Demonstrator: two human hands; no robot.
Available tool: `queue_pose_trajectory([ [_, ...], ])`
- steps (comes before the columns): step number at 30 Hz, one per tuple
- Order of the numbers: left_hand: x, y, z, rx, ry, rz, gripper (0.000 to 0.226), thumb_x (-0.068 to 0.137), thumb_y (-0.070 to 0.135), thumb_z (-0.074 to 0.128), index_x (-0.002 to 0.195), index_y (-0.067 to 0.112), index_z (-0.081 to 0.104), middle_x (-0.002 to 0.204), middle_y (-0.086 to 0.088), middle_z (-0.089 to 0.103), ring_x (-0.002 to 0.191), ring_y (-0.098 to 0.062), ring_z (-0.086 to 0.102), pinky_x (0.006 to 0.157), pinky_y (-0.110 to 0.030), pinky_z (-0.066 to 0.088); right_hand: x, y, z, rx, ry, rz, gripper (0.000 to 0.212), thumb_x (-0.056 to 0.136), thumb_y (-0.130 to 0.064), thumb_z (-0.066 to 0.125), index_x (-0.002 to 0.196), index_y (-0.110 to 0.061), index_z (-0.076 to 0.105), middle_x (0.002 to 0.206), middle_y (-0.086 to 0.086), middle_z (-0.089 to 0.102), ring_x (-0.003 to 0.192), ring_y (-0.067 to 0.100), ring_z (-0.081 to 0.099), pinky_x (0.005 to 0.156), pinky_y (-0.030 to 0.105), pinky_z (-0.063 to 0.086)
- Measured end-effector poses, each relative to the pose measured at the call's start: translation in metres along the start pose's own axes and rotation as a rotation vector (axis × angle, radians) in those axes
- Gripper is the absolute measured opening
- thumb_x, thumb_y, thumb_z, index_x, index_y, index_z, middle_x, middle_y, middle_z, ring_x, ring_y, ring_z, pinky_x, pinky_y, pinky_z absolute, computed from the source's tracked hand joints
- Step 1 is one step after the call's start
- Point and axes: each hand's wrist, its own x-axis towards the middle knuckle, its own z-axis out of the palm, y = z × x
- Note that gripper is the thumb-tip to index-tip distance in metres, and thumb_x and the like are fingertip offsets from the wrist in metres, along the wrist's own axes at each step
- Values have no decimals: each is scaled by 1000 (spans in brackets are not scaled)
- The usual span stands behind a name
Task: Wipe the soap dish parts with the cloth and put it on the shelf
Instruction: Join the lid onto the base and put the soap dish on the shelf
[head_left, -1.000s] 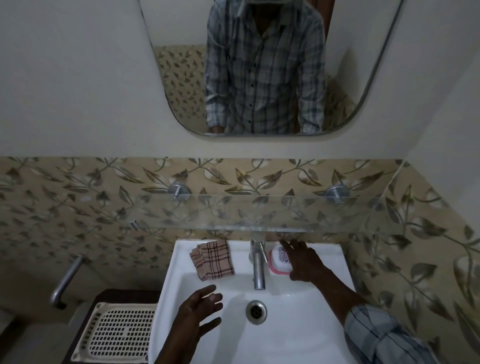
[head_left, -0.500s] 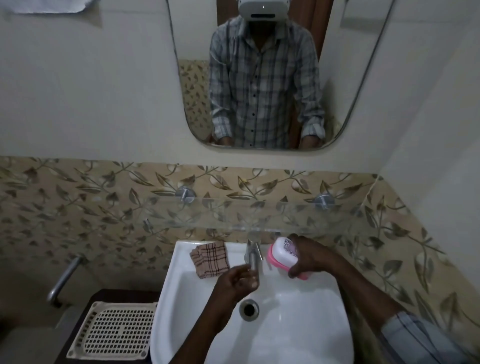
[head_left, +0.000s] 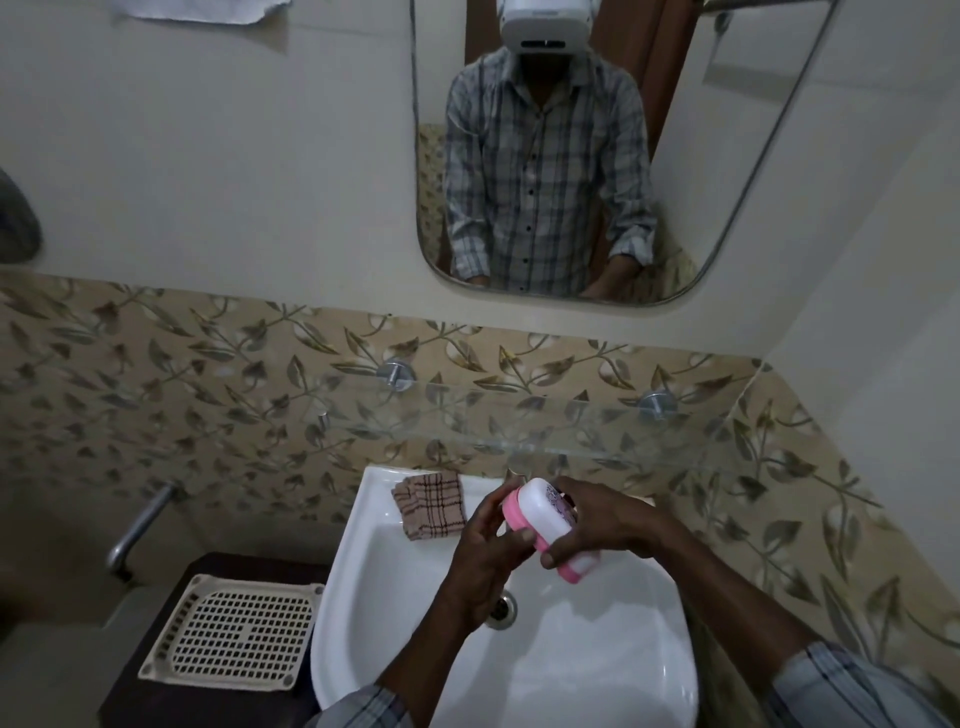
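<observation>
The soap dish (head_left: 540, 512), a closed oval box with a white lid and a pink base, is tilted in the air over the white sink (head_left: 597, 670). My right hand (head_left: 597, 519) grips it from the right and behind. My left hand (head_left: 488, 551) holds its left end, thumb on the pink rim. The checked brown cloth (head_left: 430, 503) lies folded on the sink's back left rim, apart from both hands. The glass shelf (head_left: 519, 421) runs along the tiled wall above the sink, with nothing on it.
The tap is mostly hidden behind my hands; the drain (head_left: 503, 609) shows below my left hand. A beige perforated tray (head_left: 234, 634) lies on a dark stand left of the sink. A metal pipe (head_left: 137, 525) juts from the left wall. A mirror (head_left: 597, 156) hangs above.
My right hand lifted the soap dish off the sink's back rim and brought it forward over the basin. My left hand rose from the basin and took hold of its left end.
</observation>
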Motion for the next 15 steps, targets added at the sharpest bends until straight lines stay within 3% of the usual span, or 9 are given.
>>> queue_pose_trajectory([
  [5, -5, 6, -3, 11, -8, 6, 65, 80, -1, 74, 139, 21, 54, 139, -13, 59, 124, -37, 59, 98, -55, 51, -2, -6, 2, 33, -20, -7, 79, 44, -50, 92, 113, -42, 56, 102, -17, 67, 93, 5, 64, 75, 26, 60],
  [11, -6, 11, -1, -8, -6, 10, 62, 80, -3, 73, 136, 20, 56, 137, -13, 59, 118, -33, 63, 92, -49, 54, -4, -14, 0, 39, -30, 9, 84, 46, -48, 92, 120, -37, 55, 108, -11, 66, 98, 13, 64, 79, 37, 61],
  [15, -7, 12, 0, -26, -3, 8, 63, 78, 0, 76, 135, 20, 57, 138, -15, 58, 119, -35, 62, 94, -51, 54, -6, -16, 0, 30, -48, 15, 84, 46, -48, 92, 120, -36, 54, 106, -10, 64, 96, 14, 64, 74, 36, 62],
])
